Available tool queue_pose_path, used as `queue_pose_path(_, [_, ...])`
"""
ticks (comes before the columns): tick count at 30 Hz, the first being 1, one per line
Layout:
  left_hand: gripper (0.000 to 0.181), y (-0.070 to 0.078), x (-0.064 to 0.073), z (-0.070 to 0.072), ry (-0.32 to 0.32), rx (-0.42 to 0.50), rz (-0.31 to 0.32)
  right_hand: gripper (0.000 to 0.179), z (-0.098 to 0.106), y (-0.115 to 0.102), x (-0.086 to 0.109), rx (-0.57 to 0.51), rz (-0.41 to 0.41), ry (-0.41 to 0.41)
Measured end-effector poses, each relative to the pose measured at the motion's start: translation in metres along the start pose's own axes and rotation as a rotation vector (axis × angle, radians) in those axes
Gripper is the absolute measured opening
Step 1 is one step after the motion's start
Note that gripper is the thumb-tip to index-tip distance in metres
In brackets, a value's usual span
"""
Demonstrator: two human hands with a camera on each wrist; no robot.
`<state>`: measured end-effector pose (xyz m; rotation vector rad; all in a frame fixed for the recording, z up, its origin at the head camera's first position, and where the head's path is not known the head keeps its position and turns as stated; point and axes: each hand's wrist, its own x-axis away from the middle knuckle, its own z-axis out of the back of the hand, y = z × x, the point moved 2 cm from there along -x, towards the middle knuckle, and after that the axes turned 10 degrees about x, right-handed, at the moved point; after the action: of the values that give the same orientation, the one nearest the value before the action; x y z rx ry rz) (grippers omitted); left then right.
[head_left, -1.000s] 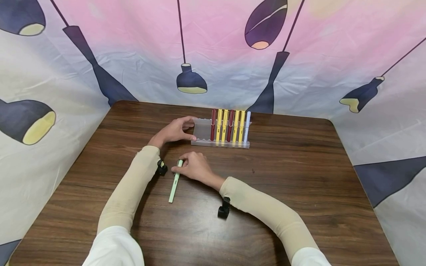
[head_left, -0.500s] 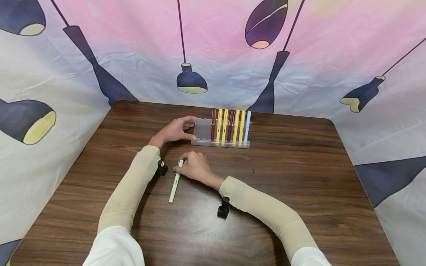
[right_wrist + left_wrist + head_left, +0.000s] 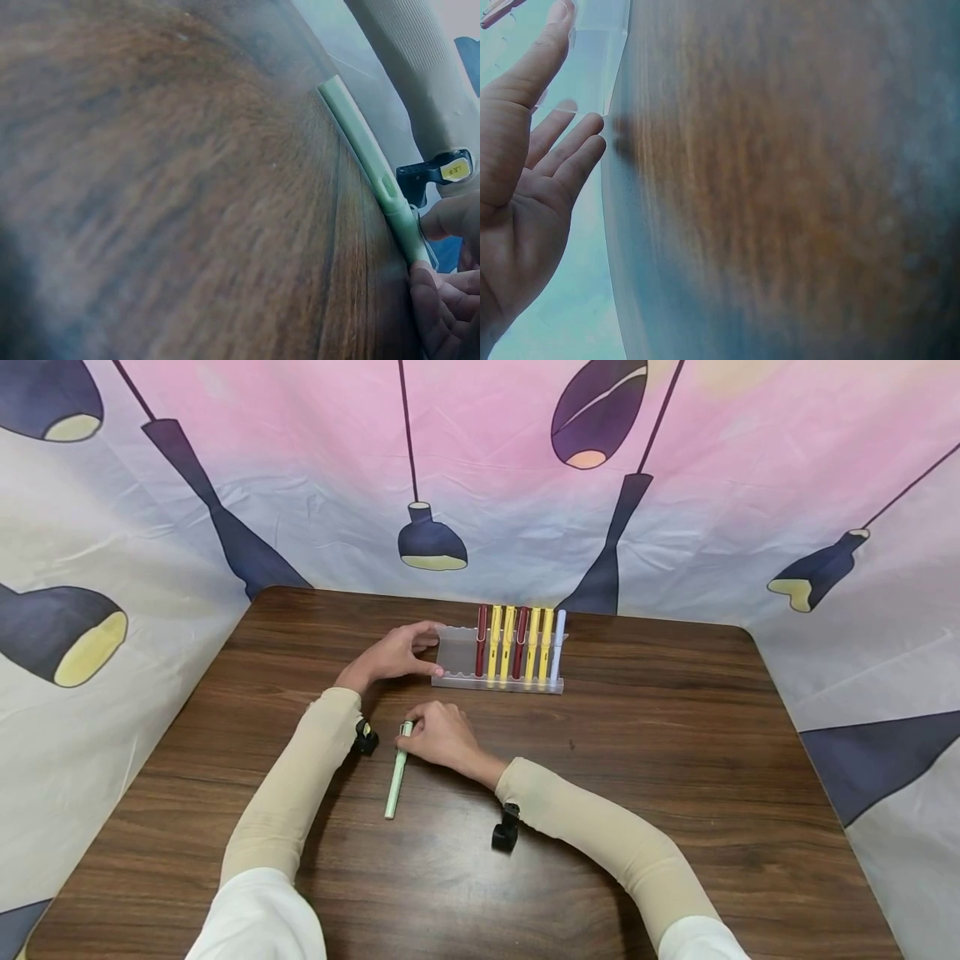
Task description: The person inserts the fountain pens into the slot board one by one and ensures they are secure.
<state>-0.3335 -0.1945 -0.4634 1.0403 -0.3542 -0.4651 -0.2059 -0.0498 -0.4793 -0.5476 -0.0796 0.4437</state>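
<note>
A clear plastic pen stand [image 3: 457, 653] stands near the back of the table, bearing several pens upright on its middle and right. My left hand [image 3: 392, 653] holds the stand's left end, its thumb at the front and its fairly straight fingers [image 3: 574, 154] around the back. Nearer to me, a pale green pen [image 3: 395, 785] with a clip lies low along the wood, its far end under my right hand [image 3: 441, 735]. The thumb and fingertips of that hand pinch the pen's clip end, as the right wrist view shows. Whether the pen touches the table all along is unclear.
In the stand are dark red pens [image 3: 481, 643], yellow pens [image 3: 507, 647] and a pale blue pen [image 3: 558, 647] at the right end. Its left slots hold no pens. The brown wooden table [image 3: 675, 718] meets a lamp-patterned cloth [image 3: 510, 543] behind.
The right hand's thumb has slid slightly rightward on the pale green pen, and the pen's near end has shifted a little to the right. My left hand and the stand stay put.
</note>
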Motion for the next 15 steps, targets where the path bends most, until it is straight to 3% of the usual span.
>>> queue_pose_path(15, [0.085, 0.0000, 0.0005, -0.0009, 0.005, -0.009, 0.001, 0.027, 0.0010, 0.0039, 0.0010, -0.051, -0.007, -0.023])
